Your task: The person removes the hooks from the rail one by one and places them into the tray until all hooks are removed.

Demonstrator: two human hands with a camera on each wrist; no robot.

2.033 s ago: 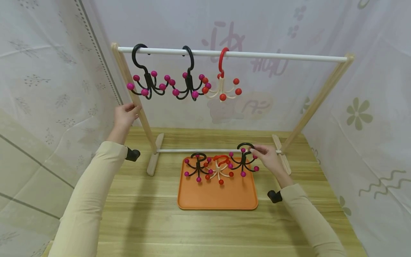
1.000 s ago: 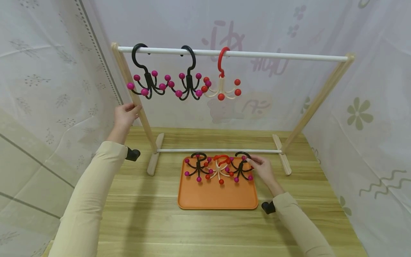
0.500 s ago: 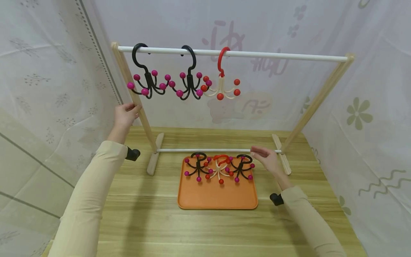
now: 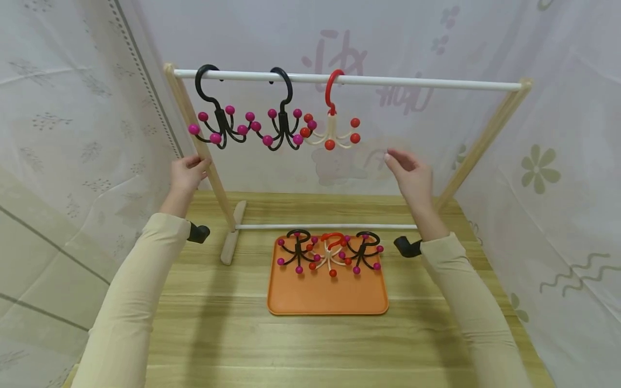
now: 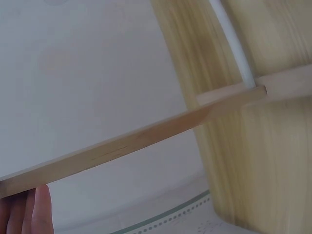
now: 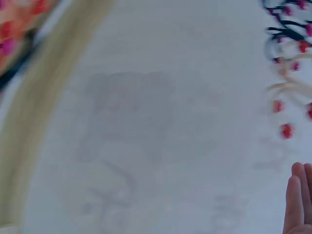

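By judgement, caught between two transfers of claw-armed hangers, probably from the white top rail (image 4: 412, 82) down to the orange tray (image 4: 328, 296). Bracing the rack, apparently, with the left hand (image 4: 186, 173) closed on the wooden left upright (image 4: 218, 191). Holding nothing in the right hand (image 4: 412, 175), raised below the top rail with fingers and thumb extended. Likely called for next: reaching left with the right hand to the hung cream hanger (image 4: 332, 126), pinching its red hook and lifting it clear without catching the black neighbour.

Counting hangers, six in all. Between the hands and above, on the top rail, three: the first hung black hanger (image 4: 220, 121), the second hung black hanger (image 4: 283, 121) and the cream one. Between the hands and below, lying on the tray, three more: a left black hanger (image 4: 298, 250), a red-hooked cream hanger (image 4: 329, 253) and a right black hanger (image 4: 363, 251).

Also countable: one tray, on the table (image 4: 242, 345); two rails, with the lower rail (image 4: 339, 226) below the hands; two uprights, with the right upright (image 4: 492, 132) beyond the right hand.
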